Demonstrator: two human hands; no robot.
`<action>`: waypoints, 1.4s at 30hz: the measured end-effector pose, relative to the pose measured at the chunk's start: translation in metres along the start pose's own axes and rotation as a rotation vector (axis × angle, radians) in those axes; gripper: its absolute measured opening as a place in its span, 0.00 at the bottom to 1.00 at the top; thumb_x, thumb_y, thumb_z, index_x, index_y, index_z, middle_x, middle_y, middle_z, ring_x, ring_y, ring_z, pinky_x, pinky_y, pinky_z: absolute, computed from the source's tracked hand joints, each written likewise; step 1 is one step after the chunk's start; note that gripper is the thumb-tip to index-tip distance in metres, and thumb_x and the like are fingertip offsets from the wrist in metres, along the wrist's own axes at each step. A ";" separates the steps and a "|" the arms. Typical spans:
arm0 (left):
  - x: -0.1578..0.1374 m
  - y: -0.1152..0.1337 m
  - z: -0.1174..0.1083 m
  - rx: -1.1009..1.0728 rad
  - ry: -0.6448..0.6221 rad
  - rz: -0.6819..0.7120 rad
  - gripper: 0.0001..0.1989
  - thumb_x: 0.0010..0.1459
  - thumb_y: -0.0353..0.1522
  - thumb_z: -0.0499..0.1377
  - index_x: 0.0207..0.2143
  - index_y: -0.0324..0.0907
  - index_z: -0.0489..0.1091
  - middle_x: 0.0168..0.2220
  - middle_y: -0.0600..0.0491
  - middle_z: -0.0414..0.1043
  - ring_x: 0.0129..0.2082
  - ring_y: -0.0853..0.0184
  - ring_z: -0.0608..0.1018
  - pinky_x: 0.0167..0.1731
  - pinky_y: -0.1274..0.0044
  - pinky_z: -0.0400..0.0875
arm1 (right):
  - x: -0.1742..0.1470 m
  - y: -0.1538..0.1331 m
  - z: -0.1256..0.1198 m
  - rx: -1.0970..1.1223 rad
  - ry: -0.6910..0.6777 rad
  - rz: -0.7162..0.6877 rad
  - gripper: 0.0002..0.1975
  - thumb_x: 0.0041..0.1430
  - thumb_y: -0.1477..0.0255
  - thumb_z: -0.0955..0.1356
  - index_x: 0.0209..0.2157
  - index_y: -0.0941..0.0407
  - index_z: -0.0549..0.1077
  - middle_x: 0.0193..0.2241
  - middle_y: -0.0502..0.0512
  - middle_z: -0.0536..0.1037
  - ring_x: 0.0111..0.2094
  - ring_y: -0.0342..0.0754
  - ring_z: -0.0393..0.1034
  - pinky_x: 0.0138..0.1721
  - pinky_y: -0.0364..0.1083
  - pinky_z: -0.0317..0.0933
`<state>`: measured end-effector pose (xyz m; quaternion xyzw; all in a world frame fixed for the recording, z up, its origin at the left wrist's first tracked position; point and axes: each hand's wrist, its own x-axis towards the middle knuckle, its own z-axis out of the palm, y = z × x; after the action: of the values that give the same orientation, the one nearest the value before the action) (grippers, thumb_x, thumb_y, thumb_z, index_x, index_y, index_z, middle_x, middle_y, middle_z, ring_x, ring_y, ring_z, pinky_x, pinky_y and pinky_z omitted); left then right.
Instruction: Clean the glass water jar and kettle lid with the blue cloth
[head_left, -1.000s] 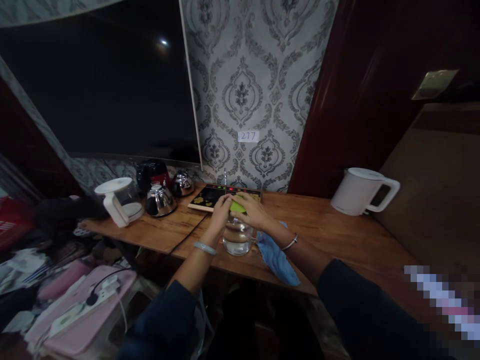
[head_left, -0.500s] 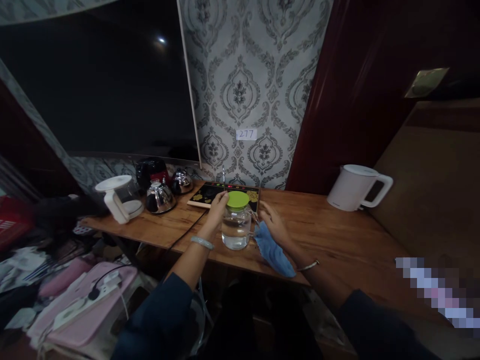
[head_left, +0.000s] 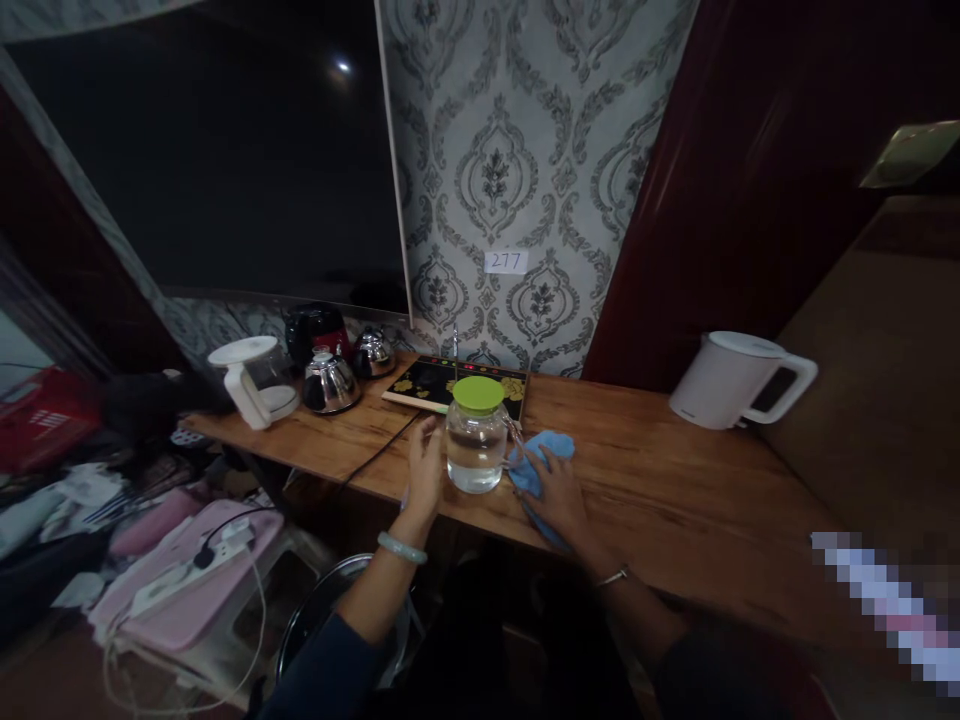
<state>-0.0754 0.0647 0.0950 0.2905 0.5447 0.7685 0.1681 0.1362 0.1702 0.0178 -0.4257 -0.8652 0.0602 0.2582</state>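
Note:
A glass pitcher point(head_left: 477, 455) with a green lid point(head_left: 478, 394) stands upright near the table's front edge, partly filled with clear liquid. Its glass handle point(head_left: 516, 436) points right. My left hand point(head_left: 424, 470) is at the pitcher's left side, fingers loosely bent and holding nothing; whether they touch the glass is unclear. On the right, my right hand point(head_left: 553, 490) grips a blue cloth point(head_left: 553, 445), which lies bunched on the wooden table point(head_left: 645, 490) beside the handle. The palm hides part of the cloth.
Behind the pitcher sits a black induction cooktop point(head_left: 431, 378) with gold flowers. A white electric kettle point(head_left: 724, 380) stands right. To the left are a white-lidded glass pot point(head_left: 259, 385), metal teapots point(head_left: 330, 380) and a cable point(head_left: 379, 455). A pink stool point(head_left: 187, 600) holds a power strip.
My left hand has dropped from beside the lid to lower on the pitcher's left. My right hand has moved the cloth onto the table by the handle. The view has shifted slightly.

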 end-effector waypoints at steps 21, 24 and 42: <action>-0.060 0.004 0.098 -0.074 -0.317 -0.034 0.20 0.59 0.50 0.57 0.36 0.42 0.72 0.30 0.52 0.72 0.34 0.64 0.74 0.39 0.73 0.68 | -0.019 0.054 0.005 0.754 0.469 0.311 0.26 0.50 0.60 0.69 0.50 0.57 0.75 0.51 0.64 0.77 0.54 0.62 0.70 0.58 0.64 0.59; -0.060 -0.002 0.103 -0.116 -0.267 -0.023 0.23 0.61 0.53 0.53 0.31 0.43 0.69 0.24 0.56 0.64 0.26 0.68 0.67 0.30 0.76 0.64 | -0.026 0.057 0.011 0.608 0.392 0.195 0.24 0.50 0.62 0.68 0.49 0.55 0.77 0.51 0.62 0.77 0.55 0.63 0.68 0.59 0.65 0.58; -0.034 0.020 0.027 -0.202 -0.357 -0.227 0.30 0.46 0.59 0.62 0.21 0.41 0.62 0.17 0.62 0.55 0.14 0.79 0.54 0.16 0.83 0.44 | 0.004 -0.031 -0.047 0.891 0.536 0.253 0.28 0.57 0.61 0.68 0.59 0.54 0.68 0.60 0.62 0.70 0.60 0.56 0.65 0.63 0.60 0.55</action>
<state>-0.0304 0.0583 0.1109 0.3405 0.4559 0.7318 0.3752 0.1361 0.1483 0.0692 -0.3762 -0.6014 0.3415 0.6166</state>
